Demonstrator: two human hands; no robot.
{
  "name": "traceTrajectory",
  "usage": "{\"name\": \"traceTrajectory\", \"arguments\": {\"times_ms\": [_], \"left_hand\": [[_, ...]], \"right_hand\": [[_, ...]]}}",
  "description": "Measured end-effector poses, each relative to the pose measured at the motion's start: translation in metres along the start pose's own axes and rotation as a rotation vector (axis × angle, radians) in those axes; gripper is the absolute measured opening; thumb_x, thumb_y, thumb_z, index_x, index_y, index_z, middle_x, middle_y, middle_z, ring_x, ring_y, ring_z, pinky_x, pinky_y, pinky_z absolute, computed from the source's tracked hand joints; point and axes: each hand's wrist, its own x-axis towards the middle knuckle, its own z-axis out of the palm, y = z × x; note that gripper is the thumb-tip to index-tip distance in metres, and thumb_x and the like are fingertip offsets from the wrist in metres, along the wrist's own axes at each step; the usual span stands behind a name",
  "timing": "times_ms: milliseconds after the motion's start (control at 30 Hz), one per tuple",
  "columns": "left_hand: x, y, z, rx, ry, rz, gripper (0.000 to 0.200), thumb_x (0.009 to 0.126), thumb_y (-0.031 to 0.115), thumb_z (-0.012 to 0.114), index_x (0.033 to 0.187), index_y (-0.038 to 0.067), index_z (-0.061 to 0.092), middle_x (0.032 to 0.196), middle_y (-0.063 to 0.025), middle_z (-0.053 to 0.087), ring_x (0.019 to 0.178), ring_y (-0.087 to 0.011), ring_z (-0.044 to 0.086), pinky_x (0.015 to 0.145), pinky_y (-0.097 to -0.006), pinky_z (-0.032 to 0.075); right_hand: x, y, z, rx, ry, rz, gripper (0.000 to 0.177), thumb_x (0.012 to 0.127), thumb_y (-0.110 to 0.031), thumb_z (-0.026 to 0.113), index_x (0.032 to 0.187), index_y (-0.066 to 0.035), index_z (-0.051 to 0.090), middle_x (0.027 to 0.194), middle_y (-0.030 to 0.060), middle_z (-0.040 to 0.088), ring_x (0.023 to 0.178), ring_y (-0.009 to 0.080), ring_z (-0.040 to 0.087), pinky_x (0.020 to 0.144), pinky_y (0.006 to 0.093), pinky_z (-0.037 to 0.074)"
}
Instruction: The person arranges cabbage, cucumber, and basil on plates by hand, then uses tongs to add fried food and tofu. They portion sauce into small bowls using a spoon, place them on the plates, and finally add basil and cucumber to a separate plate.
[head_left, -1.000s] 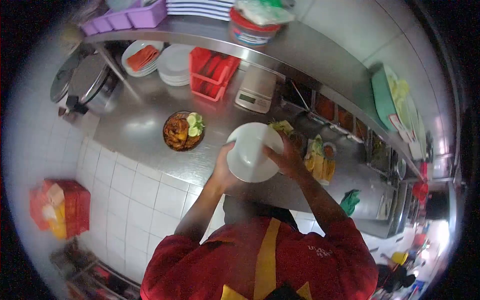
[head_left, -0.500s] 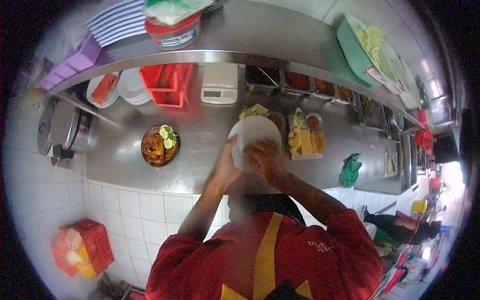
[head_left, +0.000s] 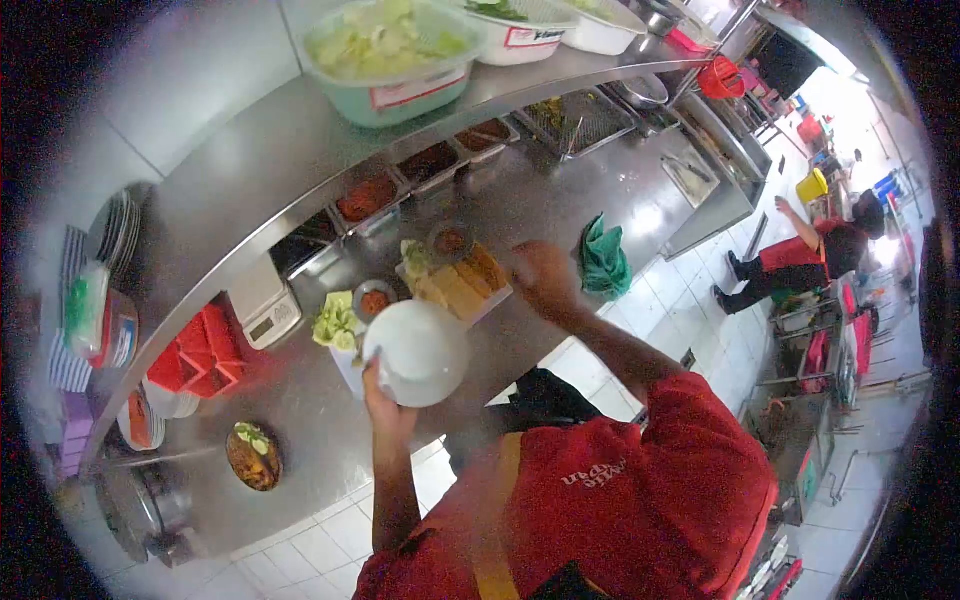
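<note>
My left hand point(head_left: 384, 404) grips the edge of a round white bowl point(head_left: 420, 352), thumb along its side, close over the steel counter. My right hand point(head_left: 546, 282) is apart from the bowl, beside a tray of yellow, flat-cut food point(head_left: 465, 288); motion smears its fingers. Past the bowl are chopped lettuce point(head_left: 338, 322) and a small dish of red sauce point(head_left: 375, 299). Another sauce dish point(head_left: 451, 240) sits by the tray. A green cloth point(head_left: 605, 260) lies right of my right hand.
A dark plate of cooked food point(head_left: 254, 458) stands on the counter at left, near a red basket point(head_left: 203, 352) and a kitchen scale point(head_left: 268, 318). Metal sauce pans point(head_left: 368, 200) line the back under a shelf point(head_left: 240, 180). A person point(head_left: 815, 250) stands at far right.
My right hand has left the bowl and moved right, toward the green cloth. My left hand still holds the bowl. The view has turned to the right.
</note>
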Motion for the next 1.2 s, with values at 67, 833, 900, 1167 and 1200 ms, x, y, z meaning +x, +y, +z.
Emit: {"name": "traceTrajectory", "arguments": {"times_ms": [67,833,900,1167,1200], "left_hand": [[0.009,-0.023,0.027,0.036,-0.069,-0.056,0.052,0.092,0.039,0.042,0.131,0.005,0.039,0.128,-0.0135,0.049,0.117,-0.0286,0.049,0.097,-0.0457,0.040],[0.213,-0.315,0.183,0.599,-0.285,0.053,0.061,0.094,0.054,0.030,0.132,0.007,0.042,0.114,-0.0128,0.056,0.102,-0.0241,0.056,0.084,-0.0366,0.046],[0.273,-0.358,0.121,0.760,-0.285,0.047,0.061,0.094,0.054,0.028,0.130,0.007,0.044,0.112,-0.0128,0.057,0.100,-0.0239,0.057,0.084,-0.0369,0.046],[0.227,-0.328,0.157,0.922,-0.276,0.261,0.065,0.094,0.056,0.028,0.127,0.005,0.048,0.110,-0.0147,0.059,0.096,-0.0238,0.059,0.082,-0.0358,0.048],[0.216,-0.315,0.159,0.819,-0.229,0.077,0.064,0.093,0.057,0.030,0.129,0.006,0.045,0.116,-0.0122,0.056,0.104,-0.0241,0.055,0.090,-0.0362,0.044]], "right_hand": [[-0.005,0.124,0.038,-0.202,0.204,0.091,0.052,0.081,-0.034,0.063,0.126,-0.013,0.047,0.124,0.0201,0.045,0.112,0.0378,0.045,0.095,0.0506,0.036],[-0.013,0.261,-0.044,0.332,-0.591,-0.293,0.032,0.080,-0.020,0.058,0.112,-0.016,0.058,0.107,0.0154,0.054,0.097,0.0364,0.055,0.083,0.0466,0.046],[-0.012,0.262,-0.062,0.273,-0.677,-0.368,0.033,0.080,-0.020,0.058,0.113,-0.017,0.058,0.107,0.0155,0.053,0.096,0.0363,0.055,0.082,0.0465,0.046],[-0.016,0.279,-0.028,0.241,-0.692,-0.391,0.030,0.079,-0.021,0.060,0.107,-0.012,0.062,0.105,0.0178,0.054,0.099,0.0369,0.053,0.083,0.0453,0.045],[-0.018,0.295,-0.020,0.218,-0.733,-0.458,0.029,0.079,-0.022,0.060,0.106,-0.011,0.063,0.104,0.0181,0.054,0.098,0.0371,0.054,0.083,0.0454,0.045]]}}
